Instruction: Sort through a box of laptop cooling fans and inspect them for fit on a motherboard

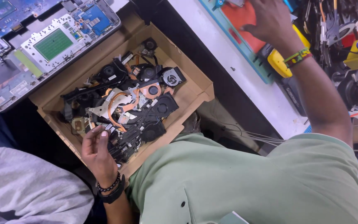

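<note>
— How much room is there around the cardboard box [187, 89]?

— Little. Its far-left edge sits just beside an opened laptop base [42, 45] with bare circuit boards, and its right side runs along the dark gap beside the white bench top [245, 79]. The near-right corner butts against the person's green shirt [245, 182]. A grey-clothed figure [25, 186] fills the near left, well inside arm's reach of the box.

— What can't you make out?

— The laptop base is cut off by the left and top borders. The right hand [270, 20] is partly cut by the top border, so I cannot tell whether its fingers are spread or closed on anything; it lies over an orange mat [239, 18] set in a teal tray [245, 54]. The tools at the far right are a tangle, hard to separate, with a yellow-handled tool [279, 63] just under the wrist.

— And in the box?

— A heap of small black cooling fans [164, 105] and copper heat pipes [114, 105], piled over each other, some with loose wires. They fill the middle and left; bare cardboard shows at the right.

— The left hand [98, 151]?

— At the box's near edge, fingers curled, thumb and fingertips pressed together on a small part at the edge of the heap; the part itself is too small to name.
</note>
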